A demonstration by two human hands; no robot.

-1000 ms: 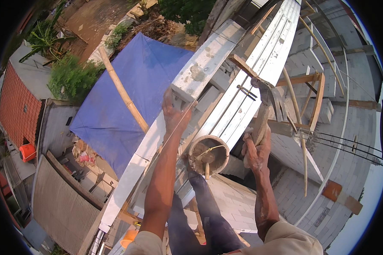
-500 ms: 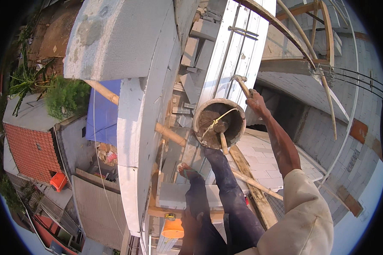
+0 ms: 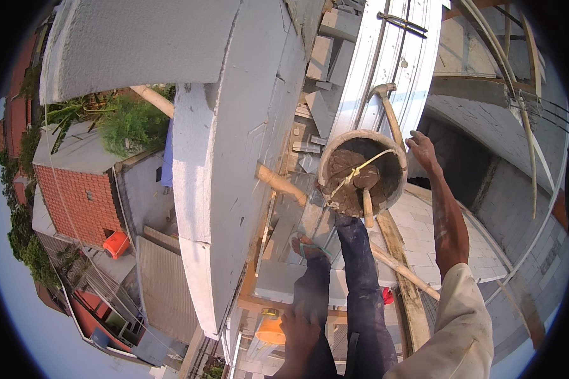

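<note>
A bucket (image 3: 395, 183) of wet grey mortar (image 3: 354, 174) stands at the middle, on the ribbed white metal sheet. A tool with a wooden handle (image 3: 367, 208) is stuck in the mortar, its head hidden. A yellow strap (image 3: 363, 167) crosses the bucket's mouth. Just beyond the bucket, a hammer (image 3: 389, 110) lies on the sheet, its handle by the rim. My right hand (image 3: 422, 151) is off the hammer, right of its handle end, with fingers apart and nothing in them. Low in the view, my left hand (image 3: 300, 328) rests on my left leg, fingers spread.
Pincers (image 3: 402, 25) lie farther up the metal sheet (image 3: 385, 63). Left runs a pale block wall (image 3: 253, 126), with rooftops far below. Broken blocks (image 3: 322, 60) fill the strip beside the sheet. A dark opening (image 3: 455, 151) lies at right. An orange container (image 3: 270, 330) sits near my left hand.
My right hand has let go of the hammer, which now lies on the metal sheet, and has drawn back to the right. The view has shifted, moving the scene rightward.
</note>
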